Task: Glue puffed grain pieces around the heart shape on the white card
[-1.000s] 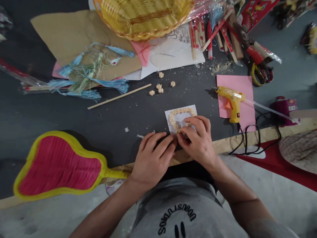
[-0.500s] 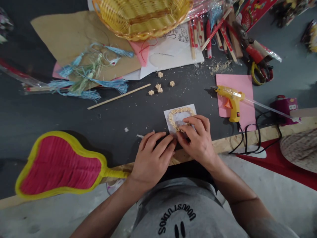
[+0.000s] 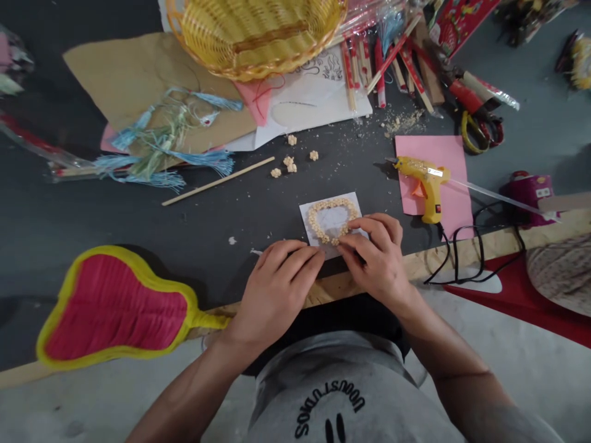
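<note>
A ring of small pale flower-shaped pieces (image 3: 322, 205) lies on a small white sheet of paper (image 3: 305, 216) near the table's front edge. My right hand (image 3: 376, 258) closes its thumb and fingertips on the ring's lower right side, hiding some pieces there. At the paper's lower left corner rests my left hand (image 3: 281, 283), fingers stretched out flat and close together, holding nothing that shows. Beyond the paper, several loose flower-shaped pieces (image 3: 290, 163) lie on the dark tabletop.
On the right, a yellow glue gun (image 3: 429, 181) lies on pink paper (image 3: 455, 151), its black cord (image 3: 455, 252) hanging over the edge. A pink, yellow-rimmed fan shape (image 3: 120, 304) lies left. Further back are a thin stick (image 3: 219, 181), tassels (image 3: 184, 135), a wicker basket (image 3: 258, 37) and scissors (image 3: 478, 135).
My right hand has shifted slightly right, uncovering more of the ring's lower side. My left hand has drawn slightly left, away from the right fingers. The whole view has shifted a little.
</note>
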A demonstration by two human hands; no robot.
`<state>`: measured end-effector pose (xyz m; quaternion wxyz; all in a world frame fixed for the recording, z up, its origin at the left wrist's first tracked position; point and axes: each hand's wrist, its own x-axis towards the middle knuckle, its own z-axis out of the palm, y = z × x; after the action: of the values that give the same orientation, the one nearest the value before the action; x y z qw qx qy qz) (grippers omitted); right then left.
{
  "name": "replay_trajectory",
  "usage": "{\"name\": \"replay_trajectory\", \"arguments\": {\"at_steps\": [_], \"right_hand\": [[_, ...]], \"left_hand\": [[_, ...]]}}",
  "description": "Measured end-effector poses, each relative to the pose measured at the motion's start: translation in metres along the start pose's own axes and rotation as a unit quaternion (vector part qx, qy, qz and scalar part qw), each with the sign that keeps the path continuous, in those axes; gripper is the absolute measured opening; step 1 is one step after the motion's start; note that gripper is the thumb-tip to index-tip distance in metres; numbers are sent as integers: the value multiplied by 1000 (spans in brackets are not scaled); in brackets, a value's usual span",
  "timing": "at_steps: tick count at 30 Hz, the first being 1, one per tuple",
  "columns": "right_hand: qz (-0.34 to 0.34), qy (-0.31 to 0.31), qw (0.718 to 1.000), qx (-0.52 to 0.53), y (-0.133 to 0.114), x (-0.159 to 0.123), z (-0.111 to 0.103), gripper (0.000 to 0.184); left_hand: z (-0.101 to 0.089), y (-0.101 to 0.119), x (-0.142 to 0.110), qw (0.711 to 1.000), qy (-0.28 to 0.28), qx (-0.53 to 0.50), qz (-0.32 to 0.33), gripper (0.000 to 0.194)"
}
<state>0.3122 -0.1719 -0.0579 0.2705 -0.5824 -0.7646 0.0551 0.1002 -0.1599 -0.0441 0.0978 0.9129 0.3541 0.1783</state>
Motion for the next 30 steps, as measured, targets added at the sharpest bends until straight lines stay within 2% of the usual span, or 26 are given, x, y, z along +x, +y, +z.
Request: {"name": "replay_trajectory", "arguments": {"at_steps": [4, 23, 27, 30], "right_hand": [[-15, 5, 1000, 5, 0, 3, 3, 4], [-8, 4, 1000, 12, 3, 4, 9, 4], [-6, -1, 1000, 12, 3, 3, 10, 4], [-9, 3, 1000, 14, 3, 2, 10, 3]], "left_hand": [[1, -2, 4, 1000, 2, 5, -16, 26], [10, -4, 5, 999, -10, 37, 5, 25], [7, -5, 5, 1000, 1, 5, 4, 21], [-1, -6, 12, 1000, 17, -12, -23, 16]]}}
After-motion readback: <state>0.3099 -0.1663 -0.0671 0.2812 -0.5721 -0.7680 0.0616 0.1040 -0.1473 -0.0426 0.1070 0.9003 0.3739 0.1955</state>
